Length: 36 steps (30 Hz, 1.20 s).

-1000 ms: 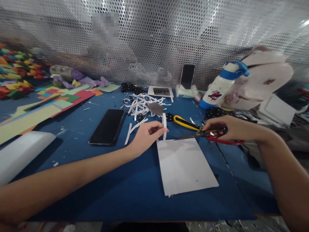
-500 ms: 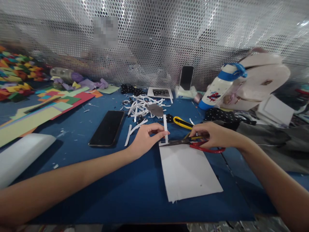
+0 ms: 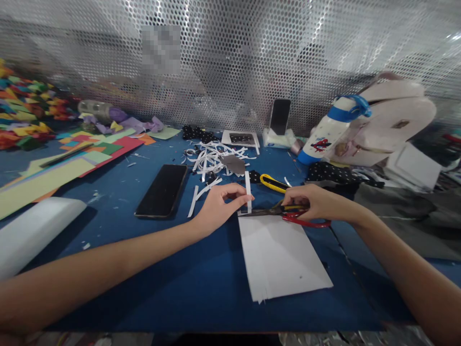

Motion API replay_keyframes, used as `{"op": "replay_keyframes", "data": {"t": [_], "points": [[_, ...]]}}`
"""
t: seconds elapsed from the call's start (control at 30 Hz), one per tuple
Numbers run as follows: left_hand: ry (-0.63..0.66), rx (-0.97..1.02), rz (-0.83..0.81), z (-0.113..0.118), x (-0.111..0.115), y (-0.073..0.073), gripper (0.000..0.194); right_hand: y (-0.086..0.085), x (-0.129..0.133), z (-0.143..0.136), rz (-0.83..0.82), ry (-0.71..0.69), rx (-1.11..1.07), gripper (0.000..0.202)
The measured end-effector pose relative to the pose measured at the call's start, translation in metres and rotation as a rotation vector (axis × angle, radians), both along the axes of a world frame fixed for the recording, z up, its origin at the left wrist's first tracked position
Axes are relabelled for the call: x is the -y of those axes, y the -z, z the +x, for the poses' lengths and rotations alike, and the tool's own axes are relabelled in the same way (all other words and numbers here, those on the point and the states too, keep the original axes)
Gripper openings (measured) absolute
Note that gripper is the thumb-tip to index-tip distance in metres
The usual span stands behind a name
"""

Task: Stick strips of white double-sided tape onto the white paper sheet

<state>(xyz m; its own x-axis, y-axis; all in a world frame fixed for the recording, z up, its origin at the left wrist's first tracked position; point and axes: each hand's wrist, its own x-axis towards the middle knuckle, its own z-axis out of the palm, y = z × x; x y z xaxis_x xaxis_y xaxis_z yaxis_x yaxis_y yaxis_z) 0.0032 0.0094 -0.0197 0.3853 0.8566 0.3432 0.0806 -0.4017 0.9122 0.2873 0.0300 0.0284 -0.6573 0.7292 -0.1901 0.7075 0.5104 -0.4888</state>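
My left hand [image 3: 224,206] pinches a narrow white paper strip [image 3: 248,180] that stands up from the far left corner of a white sheet [image 3: 284,259]. My right hand [image 3: 309,202] is closed round the handles of red-handled scissors [image 3: 302,221]. Their dark blades point left along the sheet's far edge and reach the foot of the strip. Beyond my right hand lies a yellow cutter [image 3: 272,183]. A tangle of white paper strips [image 3: 207,161] is behind my left hand, with a grey piece [image 3: 234,165] on it.
A black phone [image 3: 162,191] lies left of my left hand. Coloured papers [image 3: 54,173] and a white roll-like object [image 3: 39,230] are farther left. At the back stand an upright phone [image 3: 280,117], a blue-and-white bottle [image 3: 329,129] and a pale bag [image 3: 392,120]. Dark cloth [image 3: 392,211] lies right.
The scissor handles have closed slightly and the blades lie closer together at the strip's foot. My left hand keeps its pinch on the strip. The whole view has shifted a little.
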Motion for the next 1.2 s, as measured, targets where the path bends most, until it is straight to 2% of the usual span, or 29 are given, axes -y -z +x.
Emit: {"op": "replay_keyframes", "data": {"t": [0.4, 0.53, 0.67, 0.83, 1.0, 1.2], "points": [[0.003, -0.004, 0.005, 0.000, 0.000, 0.002, 0.023, 0.002, -0.001, 0.002, 0.005, 0.006, 0.040, 0.019], [0.006, -0.009, 0.011, -0.001, 0.001, 0.001, 0.023, -0.002, 0.004, -0.004, 0.122, 0.000, 0.043, 0.028], [-0.006, -0.007, 0.021, -0.001, 0.000, 0.002, 0.023, -0.004, 0.008, -0.008, 0.148, -0.033, 0.024, 0.033], [-0.015, -0.016, 0.040, -0.001, 0.000, 0.003, 0.023, -0.002, 0.008, -0.008, 0.241, -0.042, 0.146, 0.048], [-0.026, -0.030, 0.049, -0.001, 0.000, 0.003, 0.023, 0.000, 0.007, -0.010, 0.259, -0.053, 0.206, 0.058], [-0.034, -0.049, 0.050, -0.001, -0.001, 0.003, 0.021, 0.000, 0.006, -0.009, 0.210, -0.039, 0.153, 0.039]]}}
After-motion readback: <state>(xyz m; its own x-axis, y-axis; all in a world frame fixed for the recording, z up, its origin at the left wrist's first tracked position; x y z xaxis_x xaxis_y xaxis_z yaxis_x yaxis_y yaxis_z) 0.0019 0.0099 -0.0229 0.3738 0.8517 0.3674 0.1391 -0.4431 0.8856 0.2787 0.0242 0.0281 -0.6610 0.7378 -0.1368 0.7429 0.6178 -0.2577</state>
